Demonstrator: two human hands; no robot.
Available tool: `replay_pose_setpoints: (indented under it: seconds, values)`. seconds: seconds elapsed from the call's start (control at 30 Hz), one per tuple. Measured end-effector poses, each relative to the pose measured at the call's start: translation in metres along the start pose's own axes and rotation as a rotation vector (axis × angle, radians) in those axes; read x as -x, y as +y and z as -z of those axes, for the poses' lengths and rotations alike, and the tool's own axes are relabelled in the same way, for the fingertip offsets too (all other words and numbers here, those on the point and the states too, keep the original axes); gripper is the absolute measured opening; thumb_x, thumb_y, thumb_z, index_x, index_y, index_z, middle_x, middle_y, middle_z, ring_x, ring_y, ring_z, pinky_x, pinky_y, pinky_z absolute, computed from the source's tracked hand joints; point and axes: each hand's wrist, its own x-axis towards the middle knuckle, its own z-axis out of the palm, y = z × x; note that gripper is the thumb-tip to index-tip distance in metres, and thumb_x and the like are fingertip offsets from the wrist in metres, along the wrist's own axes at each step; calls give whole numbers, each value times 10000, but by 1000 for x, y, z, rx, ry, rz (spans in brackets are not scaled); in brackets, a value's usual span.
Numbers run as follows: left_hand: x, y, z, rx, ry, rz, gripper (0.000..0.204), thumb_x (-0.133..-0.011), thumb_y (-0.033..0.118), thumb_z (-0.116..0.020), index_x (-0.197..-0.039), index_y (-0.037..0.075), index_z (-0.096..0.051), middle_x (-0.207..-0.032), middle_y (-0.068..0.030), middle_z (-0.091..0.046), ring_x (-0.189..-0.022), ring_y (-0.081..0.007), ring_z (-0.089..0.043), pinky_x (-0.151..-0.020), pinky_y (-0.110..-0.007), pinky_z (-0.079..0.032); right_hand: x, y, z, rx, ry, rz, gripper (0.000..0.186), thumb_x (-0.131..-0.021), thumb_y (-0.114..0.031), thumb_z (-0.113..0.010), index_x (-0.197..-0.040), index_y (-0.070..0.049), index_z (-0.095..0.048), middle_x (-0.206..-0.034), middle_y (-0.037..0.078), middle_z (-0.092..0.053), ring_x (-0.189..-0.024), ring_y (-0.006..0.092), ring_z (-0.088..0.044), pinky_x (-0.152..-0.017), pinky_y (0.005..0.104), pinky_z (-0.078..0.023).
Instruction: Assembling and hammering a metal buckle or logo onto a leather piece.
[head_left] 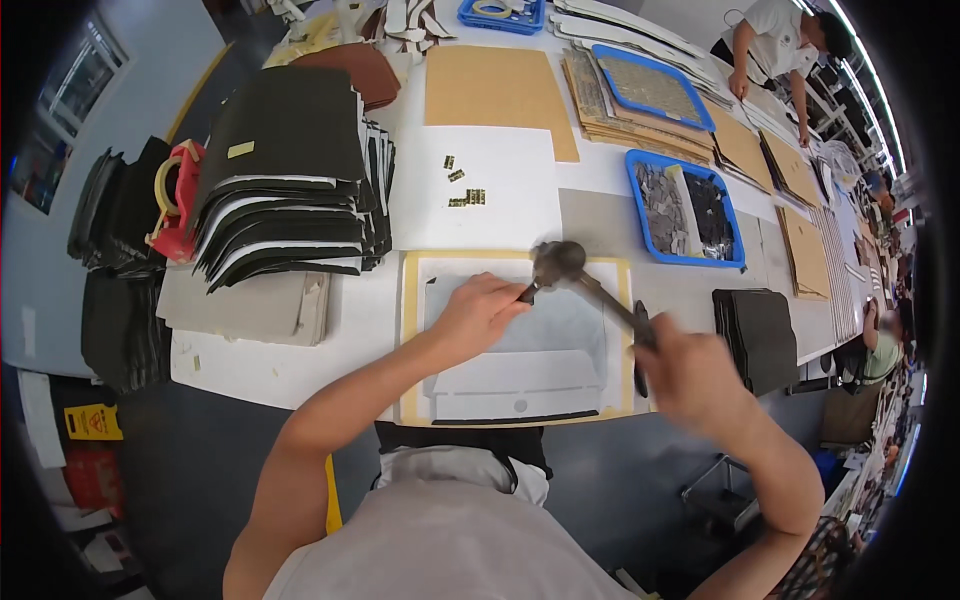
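My right hand grips the handle of a hammer; hand and hammer are blurred by motion. The hammer's head is at the top of a dark, slim punch-like tool; whether they touch I cannot tell. My left hand is closed around that tool, over a pale grey sheet piece. A white flap with a small round mark lies across the piece's near part. Underneath is a white board edged with yellow tape. Beside it, partly behind my right hand, lies a dark slender tool.
Left stands a tall stack of black sheets and a red tape dispenser. Small gold-and-black pieces lie on white paper ahead. A blue tray of grey and black pieces and black panels are right. Another person works far right.
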Motion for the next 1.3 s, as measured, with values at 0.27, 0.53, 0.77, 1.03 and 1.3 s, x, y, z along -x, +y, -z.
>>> replay_pose_setpoints:
  seconds: [0.27, 0.53, 0.77, 1.03, 1.3]
  values:
    - [11, 0, 7, -99, 28, 62, 176, -914, 122, -743, -1042, 2, -726, -857, -141, -710, -799, -346, -651, -772, -428, -528, 7, 56, -12, -348, 170, -284, 237, -975, -202, -667, -927, 13, -580, -599, 167, -590, -508, 343, -615, -526, 440, -496]
    - [-35, 32, 15, 167, -14, 227, 199, -988, 129, -658, -1126, 0, -595, -868, -200, -715, -826, -380, -694, -740, -449, -537, 69, 160, -120, -489, 288, -693, 260, -969, -228, -670, -1072, 11, -660, -661, 116, -621, -558, 270, -632, -561, 386, -506]
    - [-43, 49, -4, -105, -295, 69, 200, -995, 129, -613, -1039, -43, -523, -711, -217, -640, -660, -444, -619, -623, -524, -461, 46, 102, -127, -85, 342, -326, 494, -817, -257, -822, -1231, -32, -674, -1053, 152, -650, -862, 309, -677, -748, 396, -557]
    - [-28, 40, 17, 186, -274, 316, 147, -1032, 97, -556, -1133, -9, -540, -1014, -195, -716, -982, -329, -699, -864, -392, -527, 32, 104, -133, -271, 231, -427, 628, -779, -291, -837, -1314, -33, -631, -1132, 175, -640, -986, 371, -682, -868, 449, -560]
    - [-82, -11, -17, 328, 15, 268, 145, -1001, 80, -609, -1116, -5, -594, -1020, -153, -753, -977, -282, -736, -878, -382, -555, 17, 108, -115, -165, 55, -561, 590, -682, -164, -771, -1206, 51, -609, -1000, 185, -659, -844, 309, -711, -734, 408, -578]
